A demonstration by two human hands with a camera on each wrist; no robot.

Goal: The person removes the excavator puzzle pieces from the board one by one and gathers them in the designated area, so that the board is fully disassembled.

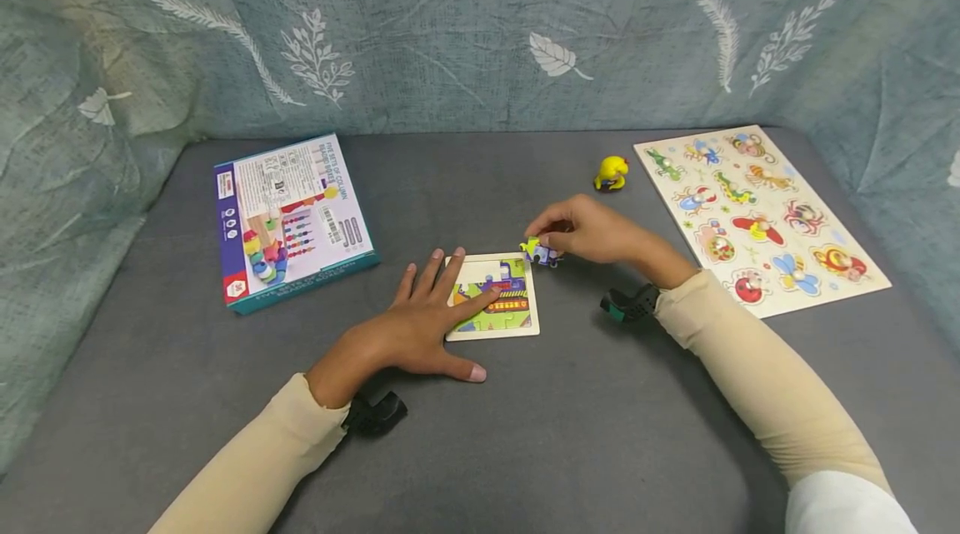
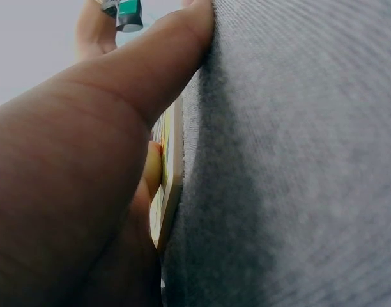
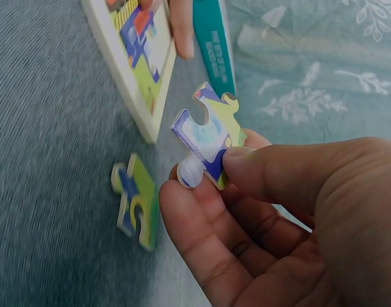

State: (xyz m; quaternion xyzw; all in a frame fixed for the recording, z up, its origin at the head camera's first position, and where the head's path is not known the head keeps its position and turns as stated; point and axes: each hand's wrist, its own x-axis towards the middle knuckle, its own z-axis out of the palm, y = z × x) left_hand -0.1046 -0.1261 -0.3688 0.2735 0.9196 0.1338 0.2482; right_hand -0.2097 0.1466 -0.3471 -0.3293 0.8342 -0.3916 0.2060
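A small jigsaw puzzle in a pale wooden frame [image 1: 495,335] lies on the table, partly filled with green, orange and purple pieces. My left hand [image 1: 416,334] rests with spread fingers over its left side, the index finger touching the picture. The thumb lies on the table in front of the frame. At the frame's upper right corner, my right hand [image 1: 596,232] pinches a puzzle piece [image 3: 211,137] in blue, white and green between thumb and fingers. Below it, another loose puzzle piece [image 3: 138,201], green and blue, lies on the table beside the frame.
A boxed bead toy [image 1: 300,217] lies at the back left. Toward the back right is a small yellow toy figure [image 1: 612,172], and farther right a wooden board with insect pictures [image 1: 757,217]. A leaf-patterned cloth [image 1: 480,42] hangs behind the grey table.
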